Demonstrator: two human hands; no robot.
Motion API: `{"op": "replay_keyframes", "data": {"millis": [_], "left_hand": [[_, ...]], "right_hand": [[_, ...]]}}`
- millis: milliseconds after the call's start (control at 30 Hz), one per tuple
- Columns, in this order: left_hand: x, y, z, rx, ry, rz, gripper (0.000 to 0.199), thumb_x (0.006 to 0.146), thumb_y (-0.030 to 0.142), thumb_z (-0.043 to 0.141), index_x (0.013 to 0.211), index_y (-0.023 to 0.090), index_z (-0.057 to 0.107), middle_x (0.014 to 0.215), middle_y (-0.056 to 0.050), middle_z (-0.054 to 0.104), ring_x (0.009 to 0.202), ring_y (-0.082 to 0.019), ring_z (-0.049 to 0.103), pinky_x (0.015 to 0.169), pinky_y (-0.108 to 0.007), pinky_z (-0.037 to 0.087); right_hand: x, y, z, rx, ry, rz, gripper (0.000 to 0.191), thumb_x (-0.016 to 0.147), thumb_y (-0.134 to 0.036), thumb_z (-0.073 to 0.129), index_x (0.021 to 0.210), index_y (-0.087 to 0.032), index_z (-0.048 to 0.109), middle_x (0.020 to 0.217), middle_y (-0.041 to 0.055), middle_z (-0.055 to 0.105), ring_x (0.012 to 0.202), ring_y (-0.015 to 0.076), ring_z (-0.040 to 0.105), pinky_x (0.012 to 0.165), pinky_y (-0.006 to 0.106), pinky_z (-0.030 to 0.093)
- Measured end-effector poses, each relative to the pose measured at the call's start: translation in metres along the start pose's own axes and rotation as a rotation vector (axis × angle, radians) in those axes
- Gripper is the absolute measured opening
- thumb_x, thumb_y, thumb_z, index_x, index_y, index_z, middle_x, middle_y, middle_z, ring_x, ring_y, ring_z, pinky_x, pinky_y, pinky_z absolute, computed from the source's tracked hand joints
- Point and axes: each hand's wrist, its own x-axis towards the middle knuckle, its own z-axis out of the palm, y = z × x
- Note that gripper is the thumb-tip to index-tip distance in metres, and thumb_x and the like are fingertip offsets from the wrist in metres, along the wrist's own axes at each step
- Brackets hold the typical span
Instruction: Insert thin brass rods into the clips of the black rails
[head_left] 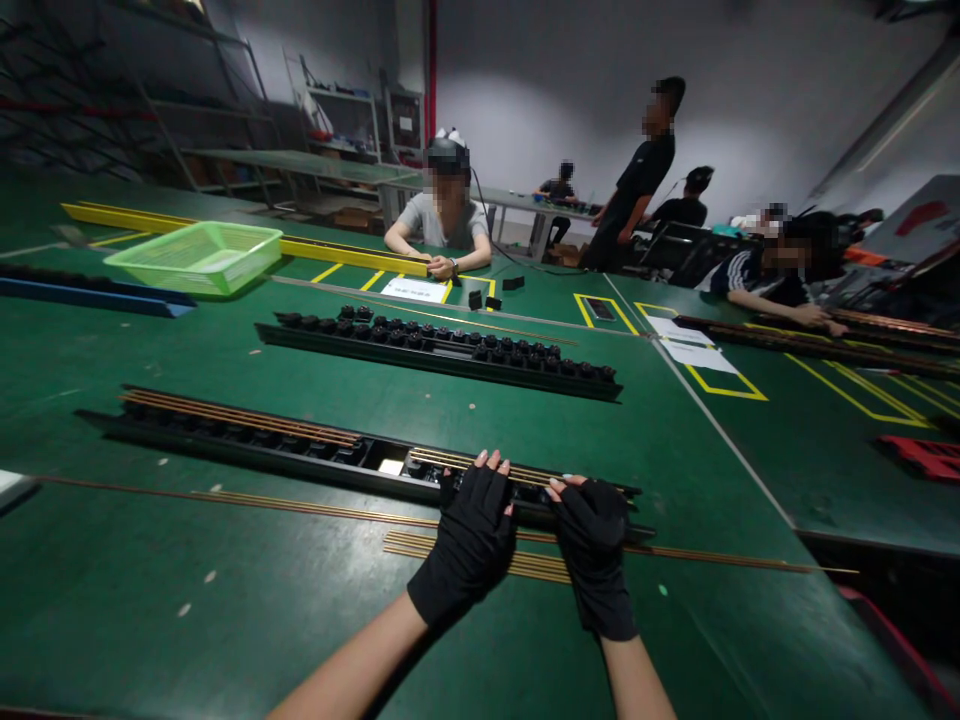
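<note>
My left hand (474, 525), in a black fingerless glove, lies over a long black channel (285, 460) with its fingers stretched across thin brass rods (442, 458). Beside it, my gloved right hand (594, 520) is curled at the right part of the channel, fingertips on the rods; its grip is partly hidden. More brass rods (240, 415) lie along the channel's left half, above a row of black fittings. A pale patch (391, 467) shows in a gap between the two rod groups. Loose rods (409, 543) lie on the table in front, passing under my hands.
Farther back lies a second black channel (442, 355) with black fittings. A green basket (206, 260), a yellow rail (337, 250) and a blue rail (97, 293) are at the left. Across the green table (300, 620) sits a person (442, 215); another person (787, 280) works at the right.
</note>
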Motion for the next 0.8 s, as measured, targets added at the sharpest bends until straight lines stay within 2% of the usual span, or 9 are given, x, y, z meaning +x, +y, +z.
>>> {"op": "replay_keyframes", "data": {"millis": [67, 267, 500, 600, 700, 800], "left_hand": [[0.001, 0.000, -0.001, 0.002, -0.017, 0.005, 0.052, 0.094, 0.021, 0.047, 0.145, 0.011, 0.046, 0.149, -0.015, 0.053, 0.145, -0.027, 0.039, 0.124, -0.049, 0.016], [0.002, 0.001, -0.002, -0.002, -0.002, -0.006, 0.052, 0.095, 0.023, 0.047, 0.145, 0.012, 0.047, 0.149, -0.015, 0.053, 0.144, -0.029, 0.041, 0.125, -0.052, 0.004], [0.002, 0.000, 0.000, -0.007, -0.004, 0.006, 0.055, 0.094, 0.023, 0.047, 0.148, 0.011, 0.045, 0.149, -0.015, 0.053, 0.145, -0.030, 0.040, 0.125, -0.051, 0.006], [0.001, -0.001, 0.001, -0.009, -0.004, 0.012, 0.056, 0.094, 0.023, 0.047, 0.149, 0.011, 0.043, 0.149, -0.015, 0.052, 0.145, -0.030, 0.039, 0.125, -0.052, 0.006], [0.001, -0.002, 0.002, -0.001, -0.010, 0.004, 0.059, 0.095, 0.023, 0.047, 0.153, 0.013, 0.038, 0.150, -0.014, 0.051, 0.145, -0.030, 0.039, 0.125, -0.053, 0.005], [0.001, -0.002, 0.002, 0.001, -0.033, -0.008, 0.062, 0.095, 0.023, 0.047, 0.155, 0.014, 0.034, 0.151, -0.015, 0.050, 0.146, -0.030, 0.038, 0.125, -0.054, 0.004]], "right_hand": [[0.000, 0.000, -0.001, -0.029, -0.019, 0.005, 0.013, 0.091, -0.016, 0.067, 0.100, -0.023, 0.072, 0.100, 0.0053, 0.072, 0.095, 0.0207, 0.063, 0.088, 0.038, 0.047], [-0.003, -0.002, -0.001, -0.080, -0.041, 0.021, 0.017, 0.092, -0.015, 0.064, 0.101, -0.026, 0.073, 0.105, 0.0057, 0.072, 0.102, 0.0227, 0.062, 0.094, 0.042, 0.045], [0.006, -0.009, -0.002, -0.093, -0.008, 0.052, 0.009, 0.092, -0.019, 0.066, 0.092, -0.023, 0.073, 0.099, 0.0064, 0.072, 0.097, 0.0218, 0.062, 0.090, 0.039, 0.046], [0.009, -0.010, -0.003, -0.061, -0.011, 0.057, 0.008, 0.092, -0.020, 0.065, 0.094, -0.024, 0.072, 0.100, 0.0062, 0.071, 0.097, 0.0218, 0.062, 0.090, 0.040, 0.047], [0.010, -0.010, -0.009, -0.019, 0.040, 0.135, 0.013, 0.093, -0.019, 0.062, 0.104, -0.023, 0.068, 0.103, 0.0071, 0.069, 0.098, 0.0222, 0.062, 0.089, 0.041, 0.050], [0.011, -0.006, -0.020, -0.012, 0.145, 0.275, 0.019, 0.097, -0.020, 0.055, 0.114, -0.022, 0.063, 0.104, 0.0090, 0.066, 0.100, 0.0237, 0.061, 0.089, 0.044, 0.052]]}}
